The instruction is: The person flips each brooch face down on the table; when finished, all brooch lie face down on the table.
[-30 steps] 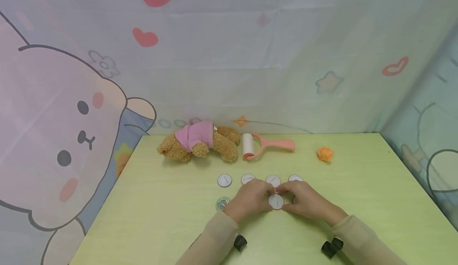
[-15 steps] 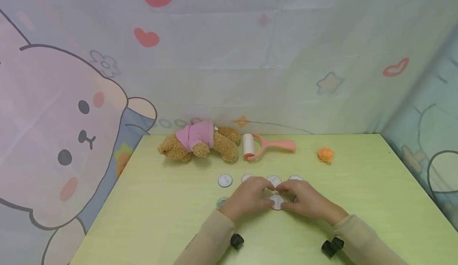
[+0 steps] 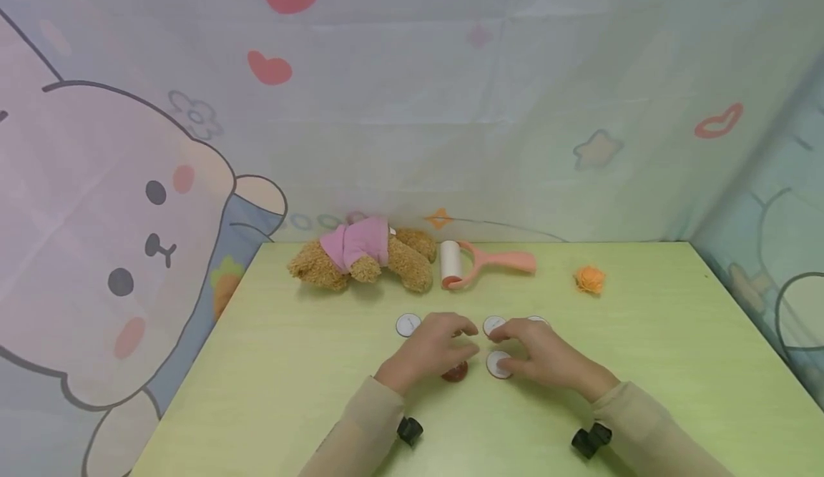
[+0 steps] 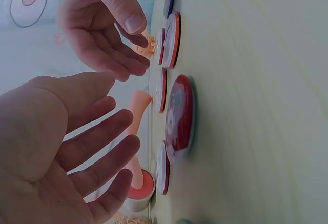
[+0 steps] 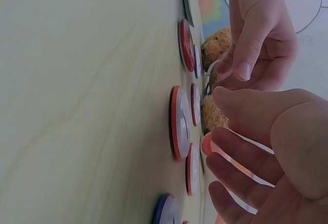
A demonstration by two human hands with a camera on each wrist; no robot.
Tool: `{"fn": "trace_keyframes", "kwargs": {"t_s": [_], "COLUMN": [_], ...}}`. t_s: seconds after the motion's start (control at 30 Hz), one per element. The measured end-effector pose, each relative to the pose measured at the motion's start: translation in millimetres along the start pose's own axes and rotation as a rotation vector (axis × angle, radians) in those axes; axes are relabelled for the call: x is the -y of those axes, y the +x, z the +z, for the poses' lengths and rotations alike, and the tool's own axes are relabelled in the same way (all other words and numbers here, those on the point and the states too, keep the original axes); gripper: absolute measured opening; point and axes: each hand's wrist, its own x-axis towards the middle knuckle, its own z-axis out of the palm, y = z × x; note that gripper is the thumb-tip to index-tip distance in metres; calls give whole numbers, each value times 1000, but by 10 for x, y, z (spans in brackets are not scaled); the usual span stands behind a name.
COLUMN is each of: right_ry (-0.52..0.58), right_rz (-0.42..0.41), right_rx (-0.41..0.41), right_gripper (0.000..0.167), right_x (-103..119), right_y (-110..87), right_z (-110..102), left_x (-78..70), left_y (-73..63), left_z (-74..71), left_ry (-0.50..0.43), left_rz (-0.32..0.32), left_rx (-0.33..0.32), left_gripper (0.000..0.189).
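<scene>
Several round pin badges lie on the table in two rows. My left hand (image 3: 431,352) hovers with fingers spread over a glossy red badge (image 3: 455,371), partly covering it. In the left wrist view, air separates that hand from the red badge (image 4: 180,116). My right hand (image 3: 547,359) is loosely bent, its thumb above an orange-rimmed badge (image 3: 498,365) lying pin side up. The right wrist view shows a gap between that thumb and the badge (image 5: 179,122). Also there are a dark blue-rimmed badge (image 5: 168,211) and a green-edged one (image 5: 188,8); the head view hides both behind my hands.
Behind the badges lies a teddy bear (image 3: 360,255) in a pink top. Beside it are a lint roller (image 3: 489,262) with a pink handle and an orange ball-like flower (image 3: 589,279). A printed cloth (image 3: 412,105) hangs at the table's back edge.
My left hand has drawn left, off the orange-rimmed badge that both hands were around. It now uncovers part of the red badge and hides the green one. My right hand has barely moved.
</scene>
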Motion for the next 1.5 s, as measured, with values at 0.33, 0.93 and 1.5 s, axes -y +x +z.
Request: {"fn": "trace_keyframes", "kwargs": {"t_s": [0.33, 0.93, 1.5], "right_ry": [47, -57, -87], "right_rz": [-17, -51, -73], "right_rx": [36, 42, 105], "right_gripper": [35, 46, 50], "right_x": [153, 260, 337], "right_y": [164, 307, 361], "right_z": [65, 230, 297], "left_x": [53, 209, 245], "left_y": [-123, -386, -452], "left_z": [-107, -204, -159], "left_ry": [26, 114, 184], "left_rz": [34, 8, 13], "left_rx": [-11, 11, 38], "left_gripper": [24, 43, 49]}}
